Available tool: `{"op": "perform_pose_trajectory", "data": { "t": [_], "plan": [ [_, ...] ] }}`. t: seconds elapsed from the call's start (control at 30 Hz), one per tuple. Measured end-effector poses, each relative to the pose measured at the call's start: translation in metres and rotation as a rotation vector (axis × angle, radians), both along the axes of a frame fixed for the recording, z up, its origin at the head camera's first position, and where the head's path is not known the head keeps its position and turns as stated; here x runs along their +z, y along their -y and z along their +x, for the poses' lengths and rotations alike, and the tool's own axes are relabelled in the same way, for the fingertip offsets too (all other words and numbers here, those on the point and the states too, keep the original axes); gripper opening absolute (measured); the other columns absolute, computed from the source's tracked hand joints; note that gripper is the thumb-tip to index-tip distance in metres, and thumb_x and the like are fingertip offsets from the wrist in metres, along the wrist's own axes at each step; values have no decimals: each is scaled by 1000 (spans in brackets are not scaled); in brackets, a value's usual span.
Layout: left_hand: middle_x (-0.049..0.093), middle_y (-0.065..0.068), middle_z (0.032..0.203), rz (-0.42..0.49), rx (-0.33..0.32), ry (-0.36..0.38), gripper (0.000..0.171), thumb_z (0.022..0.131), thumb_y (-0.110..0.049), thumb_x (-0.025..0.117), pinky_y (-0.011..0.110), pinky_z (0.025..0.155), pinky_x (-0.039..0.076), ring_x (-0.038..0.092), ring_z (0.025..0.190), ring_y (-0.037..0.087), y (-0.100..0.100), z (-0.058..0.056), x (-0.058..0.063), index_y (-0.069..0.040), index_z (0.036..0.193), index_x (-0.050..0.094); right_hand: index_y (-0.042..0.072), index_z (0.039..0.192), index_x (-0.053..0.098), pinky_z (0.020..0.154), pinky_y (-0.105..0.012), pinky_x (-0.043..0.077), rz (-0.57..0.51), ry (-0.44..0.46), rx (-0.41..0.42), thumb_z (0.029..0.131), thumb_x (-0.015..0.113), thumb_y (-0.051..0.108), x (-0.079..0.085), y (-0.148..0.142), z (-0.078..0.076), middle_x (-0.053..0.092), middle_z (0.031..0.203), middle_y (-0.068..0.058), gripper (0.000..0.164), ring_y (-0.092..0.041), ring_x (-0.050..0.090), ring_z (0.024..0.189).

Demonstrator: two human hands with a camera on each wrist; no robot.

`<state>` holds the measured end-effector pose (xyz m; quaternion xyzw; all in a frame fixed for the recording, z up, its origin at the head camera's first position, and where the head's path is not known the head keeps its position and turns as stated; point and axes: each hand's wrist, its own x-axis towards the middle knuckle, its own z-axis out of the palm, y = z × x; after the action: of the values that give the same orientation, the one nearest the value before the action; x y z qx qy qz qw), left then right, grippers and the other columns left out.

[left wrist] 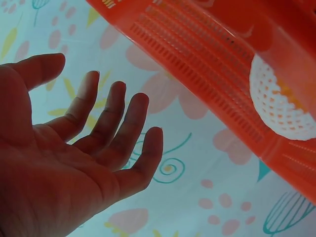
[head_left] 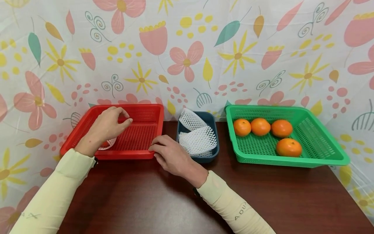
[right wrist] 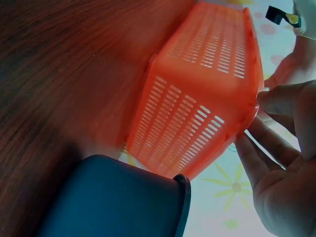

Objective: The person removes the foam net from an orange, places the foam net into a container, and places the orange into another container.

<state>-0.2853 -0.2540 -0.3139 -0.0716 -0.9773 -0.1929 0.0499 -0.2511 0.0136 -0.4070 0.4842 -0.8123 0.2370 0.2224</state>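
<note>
My left hand (head_left: 108, 123) hovers over the left side of the red basket (head_left: 140, 154), holding nothing, its fingers loosely bent and apart from the thumb. Below it lies an orange fruit in a white foam net (head_left: 111, 143), partly hidden by the hand; the left wrist view shows the netted fruit (left wrist: 279, 106) behind the basket rim. At the basket's front right corner, my right hand (head_left: 170, 156) holds the rim, thumb on the outside and fingertips over the edge. The right wrist view has that thumb (right wrist: 281, 98) against the rim.
Beside the red basket, a dark blue bin (head_left: 217, 148) holds several white foam nets (head_left: 198, 139). To the right, a green basket (head_left: 292, 161) contains several orange fruits (head_left: 281, 128). All stand on a dark wooden table (head_left: 163, 201) against a flowered cloth (head_left: 187, 39).
</note>
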Motion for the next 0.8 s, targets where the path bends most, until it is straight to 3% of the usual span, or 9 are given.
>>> {"op": "perform_pose_trajectory", "data": {
  "t": [0.3,0.5,0.8],
  "plan": [
    [62,24,122,-25,69,50,40,100,-28,69,59,90,55,58,106,40,22,-9,-5,2,127,62,11,112,78,105,-28,49,-12,1,-2,94,73,5,0,1,0,66,117,-2,19,-18,59,114],
    [62,29,125,-42,116,127,46,99,-29,71,62,92,55,58,107,44,37,-18,-10,5,129,60,11,111,78,104,-28,49,-28,-1,3,94,72,4,0,1,1,66,116,-2,19,-18,60,113],
    [65,30,123,-116,143,174,43,100,-29,70,61,91,54,59,104,44,44,-33,-10,6,124,63,11,110,79,104,-28,49,-36,10,1,94,70,3,-1,1,1,66,116,-2,20,-18,59,113]
  ]
}}
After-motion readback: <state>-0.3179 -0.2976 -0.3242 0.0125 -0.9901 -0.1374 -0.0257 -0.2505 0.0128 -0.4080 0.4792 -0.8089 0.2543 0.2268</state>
